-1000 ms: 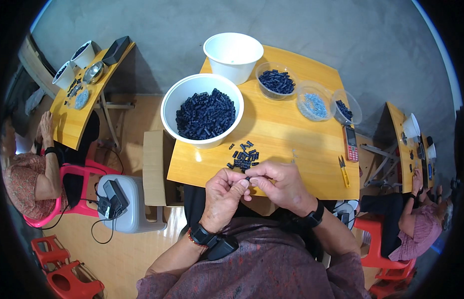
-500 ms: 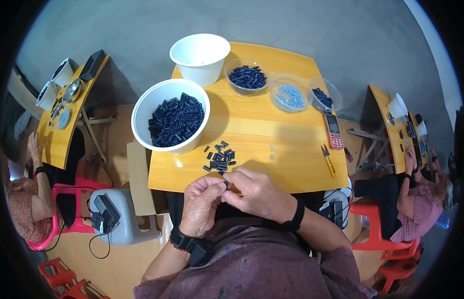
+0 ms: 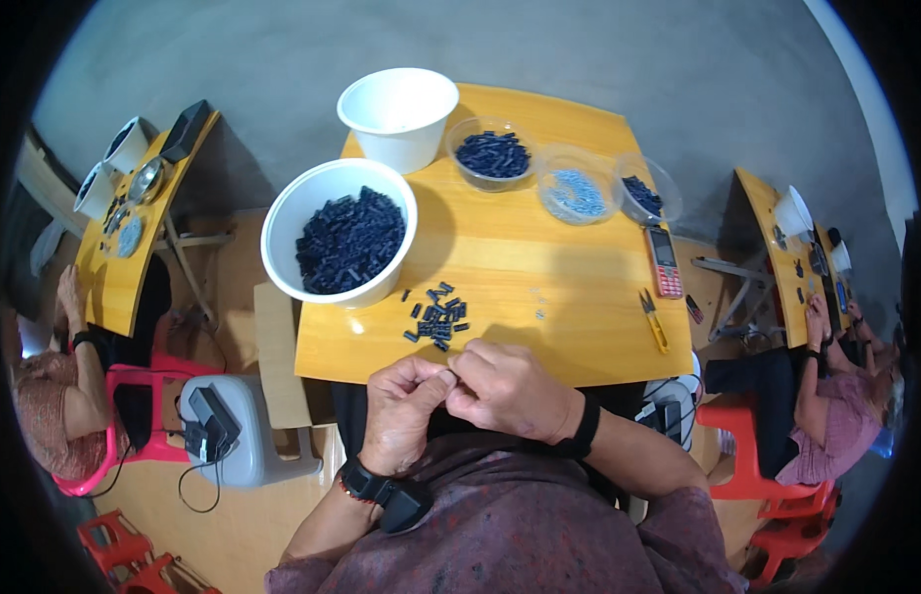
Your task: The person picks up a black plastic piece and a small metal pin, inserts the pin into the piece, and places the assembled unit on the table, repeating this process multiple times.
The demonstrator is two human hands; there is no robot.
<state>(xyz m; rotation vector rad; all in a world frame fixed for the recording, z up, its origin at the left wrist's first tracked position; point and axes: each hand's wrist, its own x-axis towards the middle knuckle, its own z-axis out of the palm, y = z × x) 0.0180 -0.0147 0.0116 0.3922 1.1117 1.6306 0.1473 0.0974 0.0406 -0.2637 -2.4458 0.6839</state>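
I see the left hand (image 3: 403, 408) and right hand (image 3: 515, 391) curled closed, meeting at the near edge of the desk (image 3: 579, 342); I can't tell what they pinch. Dark pieces (image 3: 439, 322) lie just beyond them.

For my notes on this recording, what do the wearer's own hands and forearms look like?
Both the left hand and right hand are ungloved. The left wrist has a black strap with a chunky, dark rounded unit, plus a thin reddish bracelet. The right wrist has a plain-looking black band. The forearms are bare below the short sleeves of a mottled purplish-maroon top.
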